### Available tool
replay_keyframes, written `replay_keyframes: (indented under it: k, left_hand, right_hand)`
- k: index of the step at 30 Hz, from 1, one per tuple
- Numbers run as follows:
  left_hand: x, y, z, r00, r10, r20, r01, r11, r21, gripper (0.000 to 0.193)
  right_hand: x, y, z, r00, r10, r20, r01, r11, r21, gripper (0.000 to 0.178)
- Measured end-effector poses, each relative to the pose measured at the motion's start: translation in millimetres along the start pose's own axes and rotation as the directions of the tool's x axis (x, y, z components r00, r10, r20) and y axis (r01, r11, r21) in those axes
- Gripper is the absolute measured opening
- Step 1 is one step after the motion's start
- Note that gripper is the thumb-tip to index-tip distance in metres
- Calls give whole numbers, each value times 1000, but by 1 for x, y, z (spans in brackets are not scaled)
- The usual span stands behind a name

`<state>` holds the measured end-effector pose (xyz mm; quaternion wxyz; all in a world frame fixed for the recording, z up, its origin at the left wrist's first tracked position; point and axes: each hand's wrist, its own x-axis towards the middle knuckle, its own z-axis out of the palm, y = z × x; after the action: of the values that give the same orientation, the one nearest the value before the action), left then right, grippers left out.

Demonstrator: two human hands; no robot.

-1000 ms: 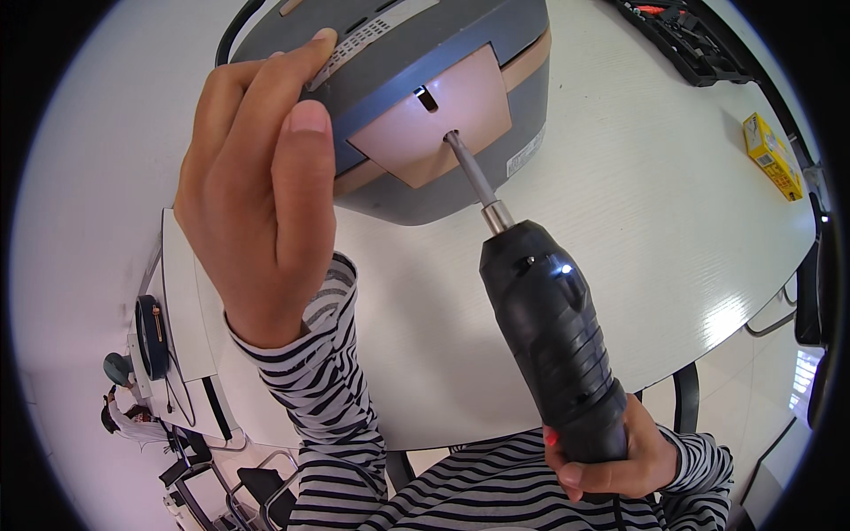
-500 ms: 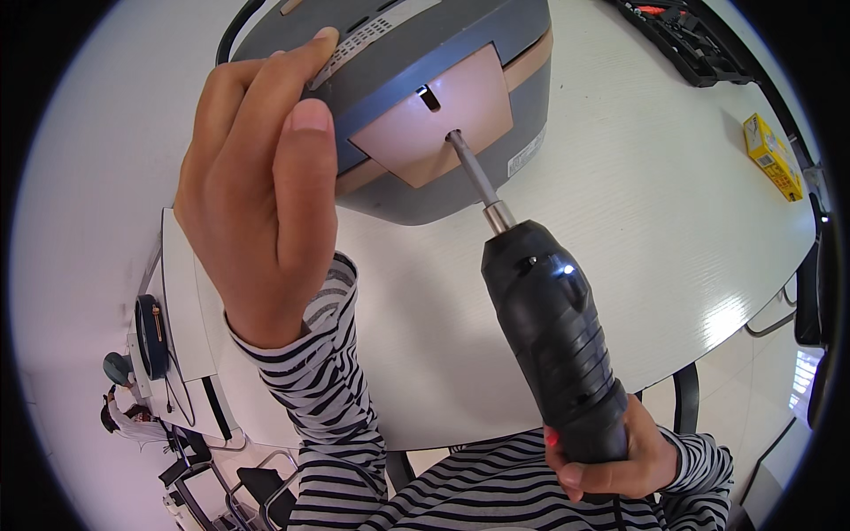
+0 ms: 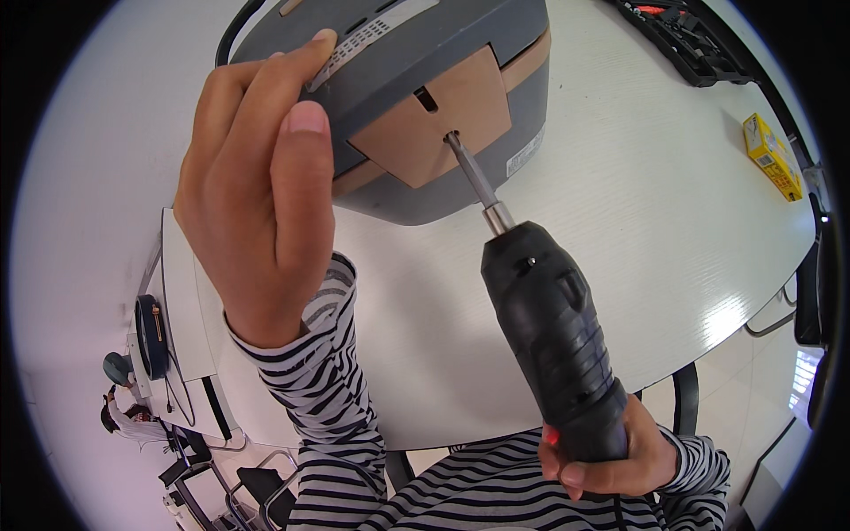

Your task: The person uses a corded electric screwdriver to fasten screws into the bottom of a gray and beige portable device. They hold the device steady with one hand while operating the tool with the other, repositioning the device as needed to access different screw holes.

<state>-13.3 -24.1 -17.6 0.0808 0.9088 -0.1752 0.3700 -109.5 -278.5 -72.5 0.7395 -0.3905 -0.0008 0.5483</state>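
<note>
A dark grey appliance (image 3: 381,205) with rounded corners and a tan panel (image 3: 474,93) stands at the table's far side. My left hand (image 3: 257,168) steadies it from the left, fingers bent over its vented upper edge and thumb lying along the near side. In my right hand (image 3: 633,460), wrapped round the lower grip, is a black cordless electric screwdriver (image 3: 549,319). Its long steel bit (image 3: 474,173) slants up and left, the tip sitting in a small hole of the panel. A red light glows by my right fingers. Above that hole is a dark slot in the panel.
A yellow box (image 3: 772,157) stands near the table's right edge. Behind it lies an open black tool case (image 3: 691,44). A white table (image 3: 637,239) spreads under the appliance. At far left are a dark blue bag (image 3: 152,336), chairs and another person (image 3: 137,420).
The light on the screwdriver has gone out, and the bright glow on the tan panel is gone. My hands and the appliance have barely moved.
</note>
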Motion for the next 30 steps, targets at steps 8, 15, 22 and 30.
replay_keyframes:
  k: [8,15,22,30]
  left_hand:
    - [2,1,-1,1000,-7,10,7,1000,2,39]
    - [2,1,1,1000,-13,1,13,1000,0,40]
    - [2,0,1,1000,-2,-3,2,1000,-6,39]
    - [1,-2,-1,1000,25,-13,-25,1000,-18,36]
  right_hand:
    - [-5,2,2,1000,-2,-18,2,1000,-31,30]
    - [-2,-1,0,1000,-8,3,8,1000,-14,31]
    - [0,-2,-1,1000,-1,-1,1,1000,-13,32]
    - [0,-2,-1,1000,-4,2,4,1000,-7,33]
